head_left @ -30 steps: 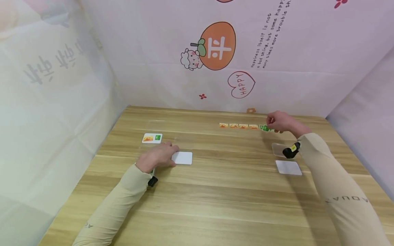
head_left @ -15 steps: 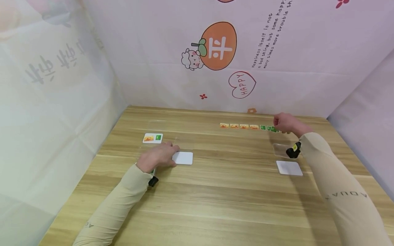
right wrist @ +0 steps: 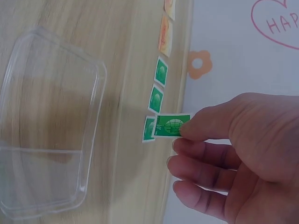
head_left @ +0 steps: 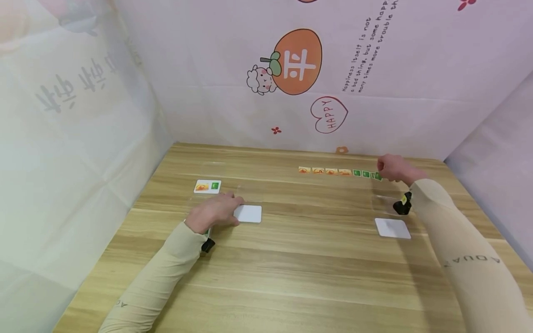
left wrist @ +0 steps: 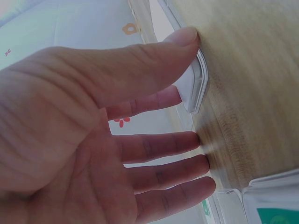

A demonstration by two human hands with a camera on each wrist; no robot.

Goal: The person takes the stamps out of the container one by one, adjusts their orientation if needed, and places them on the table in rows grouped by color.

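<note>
In the head view my right hand [head_left: 395,168] is over the back right of the table. Its thumb and index finger pinch a green stamp [right wrist: 171,126], which overlaps another green stamp [right wrist: 149,128] lying at the end of a row. Two more green stamps [right wrist: 156,98] and several orange stamps [head_left: 318,170] continue that row leftward. At the left, my left hand [head_left: 214,212] rests by a stack of white cards [head_left: 250,214]; its fingers are fairly straight, the thumb touching the stack's edge in the left wrist view.
A white card bearing an orange and a green stamp [head_left: 207,187] lies behind my left hand. A clear plastic box [right wrist: 88,135] stands below my right wrist, with another white card stack [head_left: 393,228] before it. Printed cloth [head_left: 233,55] hangs along the table's back edge.
My right hand has moved slightly to the right along the stamp row, leaving a second green stamp in view in the row. The left hand has stayed in place.
</note>
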